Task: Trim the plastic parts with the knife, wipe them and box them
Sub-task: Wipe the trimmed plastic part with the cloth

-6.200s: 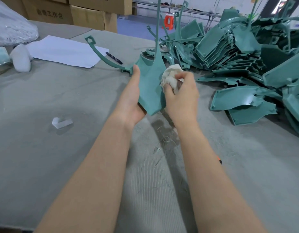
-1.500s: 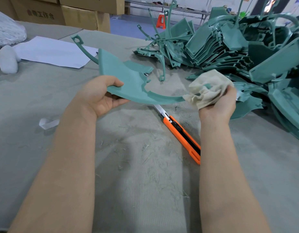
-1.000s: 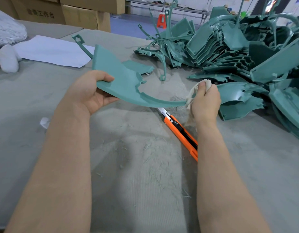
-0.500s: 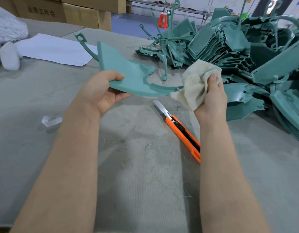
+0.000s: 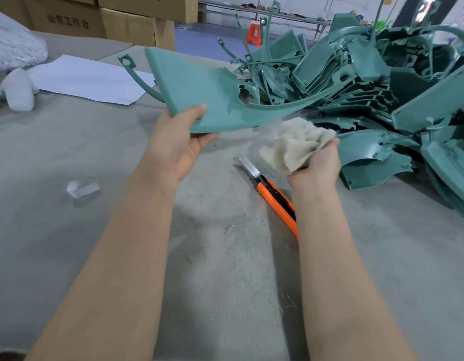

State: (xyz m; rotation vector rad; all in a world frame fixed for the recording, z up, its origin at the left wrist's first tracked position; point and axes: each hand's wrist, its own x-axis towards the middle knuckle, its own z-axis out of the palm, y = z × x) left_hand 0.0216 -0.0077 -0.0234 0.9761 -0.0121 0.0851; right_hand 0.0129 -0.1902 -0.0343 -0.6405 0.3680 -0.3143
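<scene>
Holding a green part (image 5: 199, 95) up off the bench (image 5: 69, 243), the left hand (image 5: 182, 142) grips its near corner, thumb on top and fingers curled beneath. The flat panel tilts up toward the far edge. The right hand (image 5: 317, 165) is closed round a bunched rag (image 5: 296, 144) just below the part's thin curved arm. The rag is blurred, so I cannot tell whether it touches the plastic. The knife (image 5: 275, 196) lies on the bench between the forearms with its blade out. A pile (image 5: 369, 82) of like parts crowds the right side.

This looks like the wiping step. To do it well, I would steady the panel firmly and draw the rag along the slender arm toward its free tip without bending it. I would then turn the part to reach the underside, with the right wrist clear of that bare blade.
</scene>
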